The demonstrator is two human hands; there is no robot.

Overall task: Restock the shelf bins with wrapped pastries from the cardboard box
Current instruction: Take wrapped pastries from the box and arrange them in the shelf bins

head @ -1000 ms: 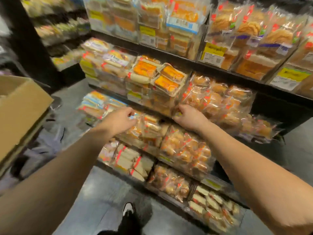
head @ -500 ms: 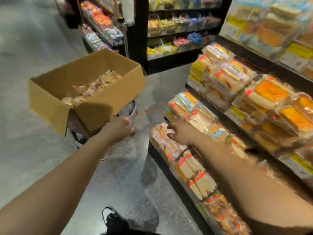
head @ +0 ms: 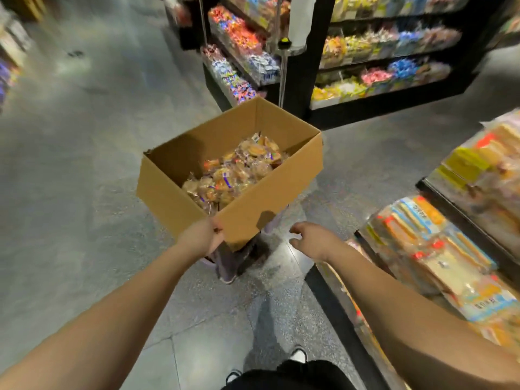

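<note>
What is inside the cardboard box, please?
The cardboard box holds a pile of wrapped pastries heaped toward its right side. The box floor beneath the pile is covered, so how deep they lie cannot be seen.

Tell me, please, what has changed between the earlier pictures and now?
The person turned from the shelf bins to the cardboard box. The left hand, a second ago on the wrapped goods in the bins, now grips the box's near corner. The right hand also left the bins and reaches toward the box, fingers loose, holding nothing. The pastries in the box lie much as before.
</note>
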